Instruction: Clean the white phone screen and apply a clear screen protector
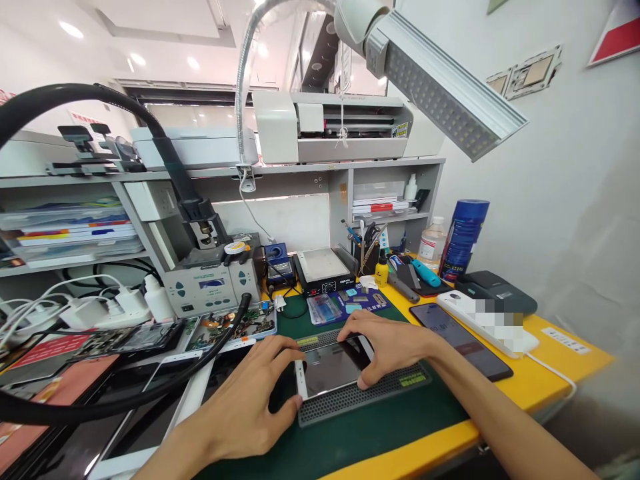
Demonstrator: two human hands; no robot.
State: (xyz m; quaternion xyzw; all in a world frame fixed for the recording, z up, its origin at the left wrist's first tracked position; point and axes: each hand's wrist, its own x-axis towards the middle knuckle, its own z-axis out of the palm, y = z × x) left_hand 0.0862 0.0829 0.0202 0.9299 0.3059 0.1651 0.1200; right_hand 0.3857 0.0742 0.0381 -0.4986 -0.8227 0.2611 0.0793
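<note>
A white-framed smartphone lies screen up and sideways on a grey perforated pad. My left hand holds its left end, thumb at the near corner and fingers at the far corner. Around the right end curls my right hand, its thumb on the near edge and its fingers on the far edge. Under the pad spreads a dark green mat. Part of the phone's right end is hidden by the right hand.
Left of the mat lie several phones and screens, crossed by a black hose. Behind are a parts tray, a soldering station and a heating plate. A large black phone and a white power strip lie right.
</note>
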